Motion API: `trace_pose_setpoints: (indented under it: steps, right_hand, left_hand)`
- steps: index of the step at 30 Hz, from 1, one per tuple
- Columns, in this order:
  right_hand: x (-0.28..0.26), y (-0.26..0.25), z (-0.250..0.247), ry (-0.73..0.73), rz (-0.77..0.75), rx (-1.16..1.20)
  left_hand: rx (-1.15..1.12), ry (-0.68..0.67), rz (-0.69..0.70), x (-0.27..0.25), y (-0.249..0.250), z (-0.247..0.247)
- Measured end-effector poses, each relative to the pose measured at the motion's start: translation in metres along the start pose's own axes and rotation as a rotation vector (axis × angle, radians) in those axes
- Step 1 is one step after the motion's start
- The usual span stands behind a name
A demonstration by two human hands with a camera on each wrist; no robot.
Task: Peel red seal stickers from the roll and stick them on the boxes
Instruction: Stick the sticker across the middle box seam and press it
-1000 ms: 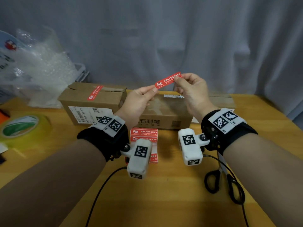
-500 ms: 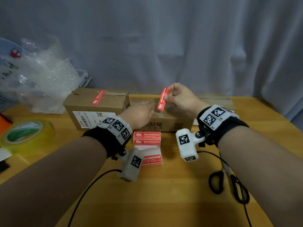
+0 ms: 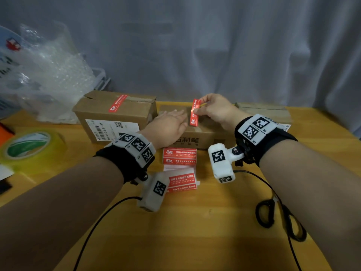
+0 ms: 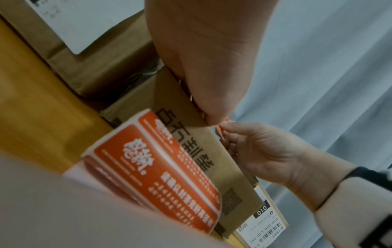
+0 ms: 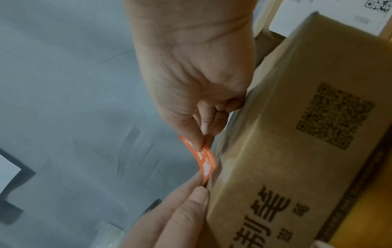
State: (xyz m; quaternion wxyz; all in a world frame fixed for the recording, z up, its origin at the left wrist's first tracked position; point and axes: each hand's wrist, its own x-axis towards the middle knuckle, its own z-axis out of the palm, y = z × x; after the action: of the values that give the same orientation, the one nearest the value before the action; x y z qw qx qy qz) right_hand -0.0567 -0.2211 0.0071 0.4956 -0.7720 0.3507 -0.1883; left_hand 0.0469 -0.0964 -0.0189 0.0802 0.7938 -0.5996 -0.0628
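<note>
Both hands (image 3: 170,127) (image 3: 216,110) hold sticker (image 3: 194,112) (over box (image 3: 211,132)).

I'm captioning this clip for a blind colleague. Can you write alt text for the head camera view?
The right hand pinches the top of a red seal sticker over the middle cardboard box, while the left hand lies flat on the box top beside it. The sticker roll lies on the wooden table in front; a box to the left already carries a red sticker.

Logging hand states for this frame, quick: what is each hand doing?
Left hand: open, fingers flat on top of the middle box, thumb at the sticker's lower end.
Right hand: pinching the upper end of the red sticker.
</note>
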Motion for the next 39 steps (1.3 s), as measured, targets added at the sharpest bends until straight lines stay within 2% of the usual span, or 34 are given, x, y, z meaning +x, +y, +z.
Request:
trace_pose_setpoints:
  steps: [4,7,12,17,19,23,28,34,39]
  right_hand:
    - [-0.002,-0.005,-0.004,0.031,-0.011,0.032]
    - [-0.003,-0.005,-0.004,0.001,0.005,-0.021]
    - [-0.003,0.001,0.003,0.034,0.014,-0.125]
    - [-0.004,0.002,0.007,0.037,-0.012,-0.145]
    - [-0.004,0.003,0.007,0.042,-0.023,-0.173]
    - [-0.005,0.006,0.008,0.003,-0.071,-0.236]
    - [-0.003,0.011,0.008,0.058,-0.185,-0.503]
    - [0.001,0.017,0.007,0.129,-0.16,-0.682]
    - [0.008,0.019,0.006,0.144,-0.148,-0.647]
  left_hand:
    - [0.005,-0.008,0.005,0.0,0.001,-0.001]
    - [0.003,-0.011,-0.004,-0.002,0.003,-0.002]
    - [-0.003,-0.009,-0.009,-0.003,0.004,-0.004]
    - [-0.102,0.126,0.147,-0.01,0.006,-0.009]
    - [-0.112,0.133,0.179,-0.011,0.007,-0.009]
    - [-0.104,0.103,0.156,-0.011,0.005,-0.008]
    - [-0.12,0.103,0.157,-0.011,0.003,-0.008]
    - [-0.135,0.098,0.153,-0.01,-0.002,-0.004]
    - [-0.156,0.101,0.15,-0.008,-0.003,-0.003]
